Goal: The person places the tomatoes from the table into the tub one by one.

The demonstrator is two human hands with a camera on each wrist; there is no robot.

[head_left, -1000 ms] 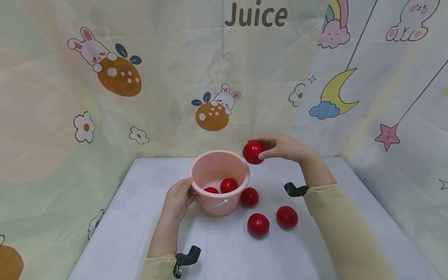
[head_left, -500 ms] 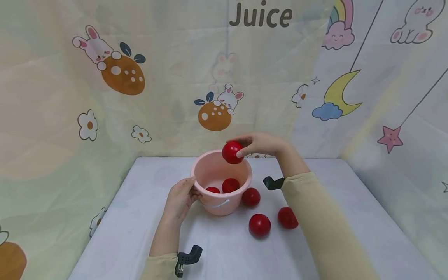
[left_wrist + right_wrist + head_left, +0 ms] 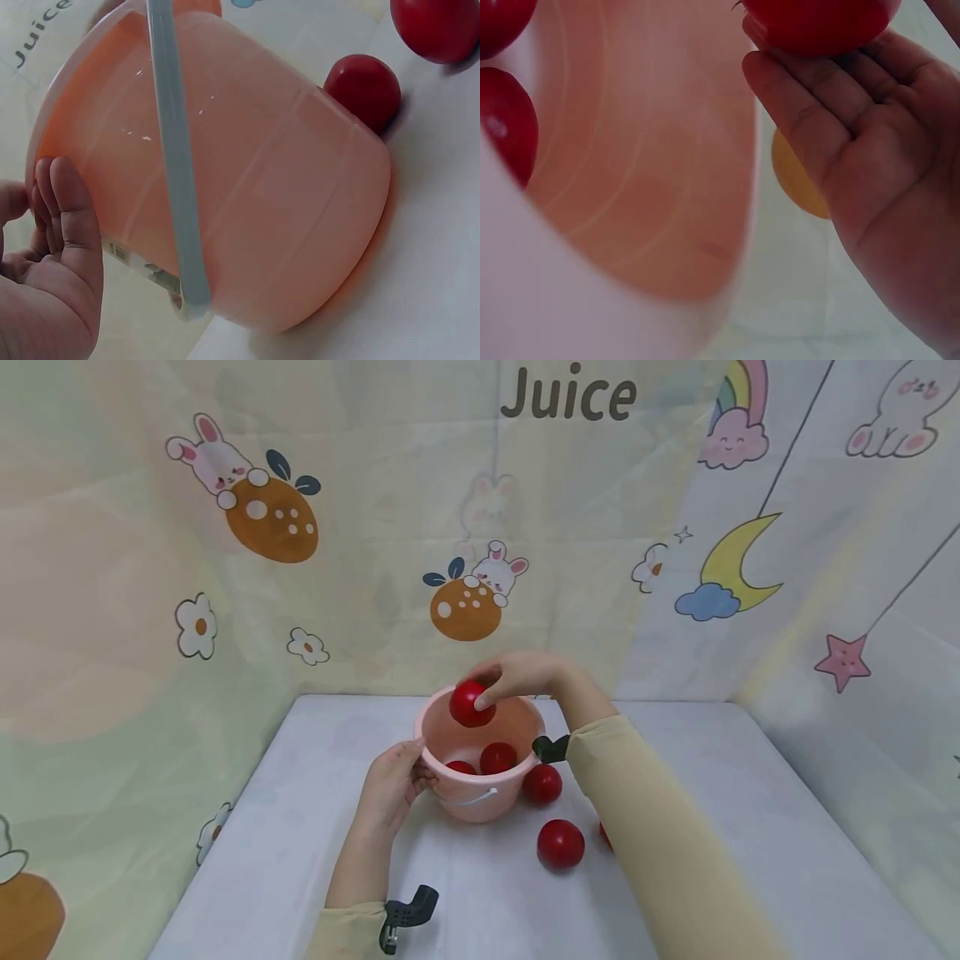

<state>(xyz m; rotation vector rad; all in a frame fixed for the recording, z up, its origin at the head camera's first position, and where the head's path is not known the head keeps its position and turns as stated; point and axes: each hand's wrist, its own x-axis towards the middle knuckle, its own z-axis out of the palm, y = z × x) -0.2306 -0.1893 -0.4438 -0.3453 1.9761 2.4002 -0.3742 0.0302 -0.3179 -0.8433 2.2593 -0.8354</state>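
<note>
Three outside: I count three tomatoes on the table (image 3: 300,827) to the right of the bucket. The near tomato (image 3: 560,844) lies apart from it, the side tomato (image 3: 542,783) sits just beside its wall, and a third (image 3: 602,833) shows only as a red sliver behind the right sleeve.
Left hand: the left hand (image 3: 390,785) is clamped on the near-left rim of the bucket (image 3: 472,802). On the left wrist view the fingers (image 3: 64,202) curl against the wall just under the rim.
Bucket: pink and upright on the table, with its pale handle (image 3: 176,187) hanging down the outer wall.
Two inside: two tomatoes (image 3: 498,757) rest on the bucket's floor, close together — the left one is partly hidden by the near wall.
Right hand: the right hand (image 3: 521,675) pinches the held tomato (image 3: 468,703) in its fingertips. From the right wrist camera I see the palm open beneath it.
Held tomato: it is over the bucket's mouth toward the far rim, above the two inside and not touching them.
Tally: by my reckoning two are in, one is held over the opening, and three are out on the table — roughly a third of the way.
Backdrop: a printed cloth (image 3: 300,610) with rabbits, a moon and the word "Juice" stands behind the table.
</note>
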